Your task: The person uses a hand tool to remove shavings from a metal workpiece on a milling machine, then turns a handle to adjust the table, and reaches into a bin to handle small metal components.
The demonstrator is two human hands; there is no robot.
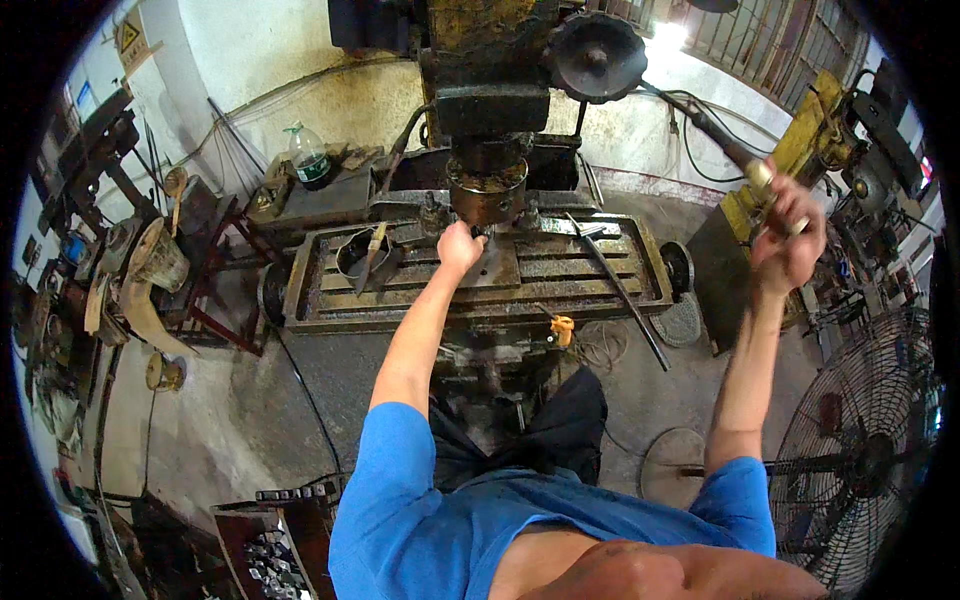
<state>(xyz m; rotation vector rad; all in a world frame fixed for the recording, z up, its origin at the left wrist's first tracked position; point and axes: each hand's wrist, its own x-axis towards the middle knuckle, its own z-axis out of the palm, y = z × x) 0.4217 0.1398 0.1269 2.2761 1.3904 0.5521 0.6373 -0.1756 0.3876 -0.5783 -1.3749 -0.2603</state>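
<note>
Up on the pale wall [218, 45], far left, there's 1 yellow warning sign [129, 36] with a triangle; lower down, 1 green-and-white label [313, 168] on a clear bottle [304, 145], its lettering too small to read.

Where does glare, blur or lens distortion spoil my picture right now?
Head view: glare blows out the bright light by the barred window; head view: the right hand looks slightly smeared, perhaps from motion, the left hand sharper; head view: fisheye stretching skews the fan near the black rim.
</note>
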